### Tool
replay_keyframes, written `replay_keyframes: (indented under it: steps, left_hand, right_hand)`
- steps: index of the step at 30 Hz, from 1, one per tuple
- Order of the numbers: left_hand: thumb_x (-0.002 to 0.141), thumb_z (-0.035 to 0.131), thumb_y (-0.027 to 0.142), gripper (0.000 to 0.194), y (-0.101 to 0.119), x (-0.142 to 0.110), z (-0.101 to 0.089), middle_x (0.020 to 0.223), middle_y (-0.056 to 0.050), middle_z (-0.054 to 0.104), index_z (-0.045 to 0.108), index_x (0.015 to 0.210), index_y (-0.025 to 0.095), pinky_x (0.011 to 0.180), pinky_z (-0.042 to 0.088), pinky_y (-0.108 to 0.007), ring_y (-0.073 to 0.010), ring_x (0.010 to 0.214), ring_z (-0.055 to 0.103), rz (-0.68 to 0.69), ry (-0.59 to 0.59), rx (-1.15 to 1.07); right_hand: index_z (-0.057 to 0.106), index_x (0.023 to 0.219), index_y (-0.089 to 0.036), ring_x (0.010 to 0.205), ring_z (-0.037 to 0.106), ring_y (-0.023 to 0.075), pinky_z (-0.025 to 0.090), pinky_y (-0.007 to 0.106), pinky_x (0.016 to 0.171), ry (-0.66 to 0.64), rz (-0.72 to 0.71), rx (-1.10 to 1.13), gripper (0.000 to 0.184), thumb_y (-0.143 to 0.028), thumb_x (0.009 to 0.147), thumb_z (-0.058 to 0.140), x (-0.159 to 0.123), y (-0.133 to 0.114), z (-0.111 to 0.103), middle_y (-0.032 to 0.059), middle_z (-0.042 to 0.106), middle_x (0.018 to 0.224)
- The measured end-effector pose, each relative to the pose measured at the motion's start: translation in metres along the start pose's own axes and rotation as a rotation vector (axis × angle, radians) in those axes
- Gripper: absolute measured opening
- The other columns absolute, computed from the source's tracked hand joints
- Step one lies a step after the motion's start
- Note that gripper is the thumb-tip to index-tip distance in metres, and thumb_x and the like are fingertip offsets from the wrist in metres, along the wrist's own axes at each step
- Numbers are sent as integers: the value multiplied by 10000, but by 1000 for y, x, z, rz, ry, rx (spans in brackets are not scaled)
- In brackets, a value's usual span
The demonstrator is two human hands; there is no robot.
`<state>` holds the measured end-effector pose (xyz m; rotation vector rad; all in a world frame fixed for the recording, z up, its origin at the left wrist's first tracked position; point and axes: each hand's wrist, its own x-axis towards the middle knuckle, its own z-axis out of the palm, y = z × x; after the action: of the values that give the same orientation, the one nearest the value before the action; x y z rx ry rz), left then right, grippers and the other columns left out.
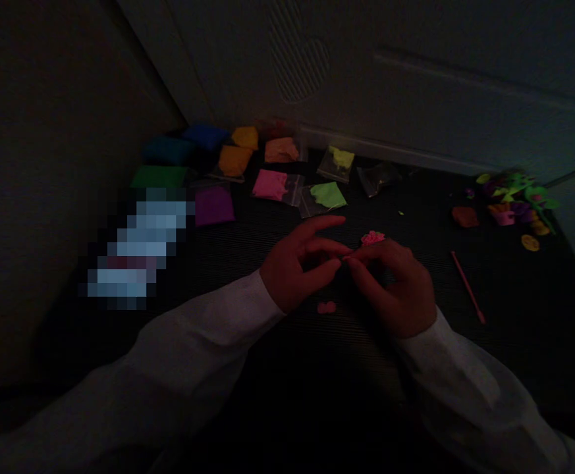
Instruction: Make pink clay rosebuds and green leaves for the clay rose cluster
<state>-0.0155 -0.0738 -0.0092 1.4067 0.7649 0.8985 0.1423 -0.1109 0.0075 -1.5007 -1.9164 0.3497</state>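
Inspector: Begin at the hands. State and contents?

Operator: On my remote feed, the right hand (400, 289) has thumb and forefinger pinching a small pinkish piece (347, 258). The left hand (300, 266) has its forefinger spread away, with the thumb and another fingertip brought up to that piece. Whether they grip it, I cannot tell. The piece sits between the two sets of fingertips.

Inspector: Progress?

Operator: Partial, in my judgement. A ruffled pink frill (373, 237) lies on the worktop (242, 247) just beyond the right hand and looks already shaped. The piece appears unfinished, and two flat pink discs (327, 307) lie loose on the near side, apart from both hands.

Inspector: Further out?

Operator: To the right, a pink stick (467, 288) lies untouched. Past it I find a rust lump (465, 216) beside a multicoloured cluster (514, 194) of formed parts, which I would class as done.

Inspector: Stock?

Operator: A pink packet (269, 185) and a green packet (329, 195) lie beyond the hands, among others; material shows in both. The light is poor, so I cannot certify finer detail.
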Motion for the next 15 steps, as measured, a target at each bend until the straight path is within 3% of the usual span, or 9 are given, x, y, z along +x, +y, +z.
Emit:
replay_keyframes:
  steps: [7,15]
  left_hand:
    - [715,554,170,535,6,-1,1,888,-22,668,364,1215,203,769,463,-287,-154,840,613,-65,30,19]
    - [649,636,213,537,1,2,2,809,-22,669,416,1137,174,699,489,-247,-143,757,628,-58,66,28]
  right_hand:
    - [561,795,-205,699,514,123,353,301,675,53,-13,-64,70,-232,732,544,-1,2,0,-12,581,744]
    - [560,766,-192,691,513,125,350,303,673,16,-13,-56,68,-246,740,528,0,-1,1,-8,582,719]
